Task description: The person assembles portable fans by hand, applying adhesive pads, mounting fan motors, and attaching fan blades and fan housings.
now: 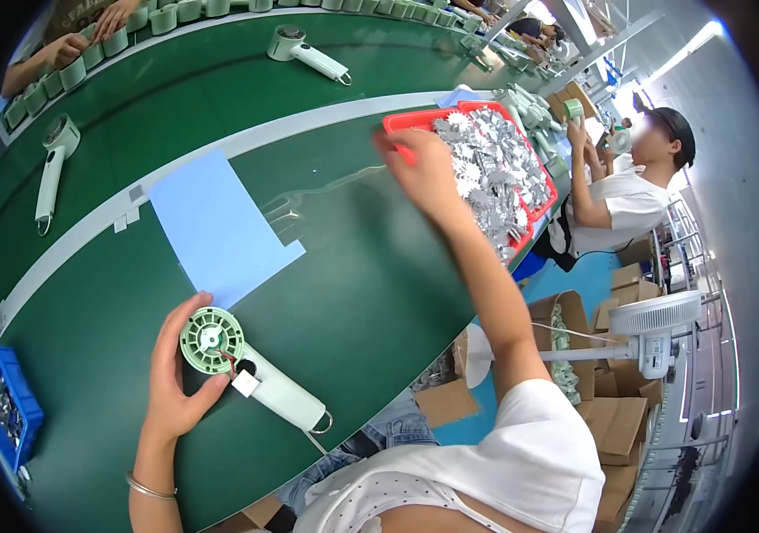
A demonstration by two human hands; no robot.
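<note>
My left hand (171,382) curls round the round head of a pale green handheld fan (286,395) lying on the green work surface. Its thumb presses by the head's lower edge, close to thin red wires and a small white square piece (245,383). The head's face is uncovered, showing a ring of slots round a pale hub. A metal ring hangs at the handle's end. My right hand (428,173) is at the left edge of a red tray (413,121) heaped with silvery, toothed fan-like pieces (491,169). Motion smears its fingertips, so any held piece cannot be made out.
A blue sheet (224,222) lies beyond the fan. At far left stands a blue bin (28,400) of small parts. Two more fans (58,169) rest on the belt (184,98) beyond the pale rail. A co-worker (646,178) sits right; another person's hands (68,53) work far left.
</note>
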